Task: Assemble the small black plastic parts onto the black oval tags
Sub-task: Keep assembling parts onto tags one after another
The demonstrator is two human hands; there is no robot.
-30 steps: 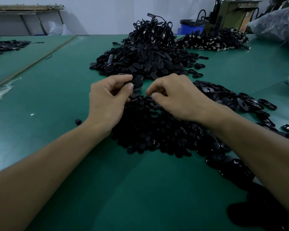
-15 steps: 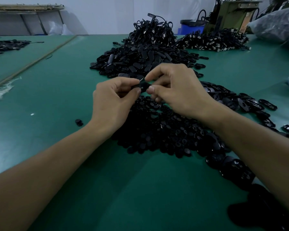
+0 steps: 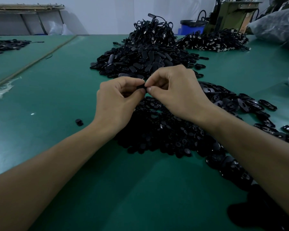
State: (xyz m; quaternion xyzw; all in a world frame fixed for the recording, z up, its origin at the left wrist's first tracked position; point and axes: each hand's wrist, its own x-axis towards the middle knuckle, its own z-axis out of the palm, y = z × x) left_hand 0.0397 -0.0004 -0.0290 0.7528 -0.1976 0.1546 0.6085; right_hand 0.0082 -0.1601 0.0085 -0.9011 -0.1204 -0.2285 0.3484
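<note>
My left hand and my right hand meet fingertip to fingertip above the green table. Between them they pinch a black oval tag, of which only a sliver shows. Whether a small part sits on it is hidden by the fingers. Directly below the hands lies a heap of small black plastic parts. A big pile of black oval tags lies just beyond the hands.
More oval tags trail off to the right of my right wrist. One stray small part lies left of my left wrist. Corded black pieces are heaped at the back right, beside a blue bin and a plastic bag.
My right hand came up off the heap of small parts and closed in on the tag held by my left hand. Both hands now press together slightly higher than before.
</note>
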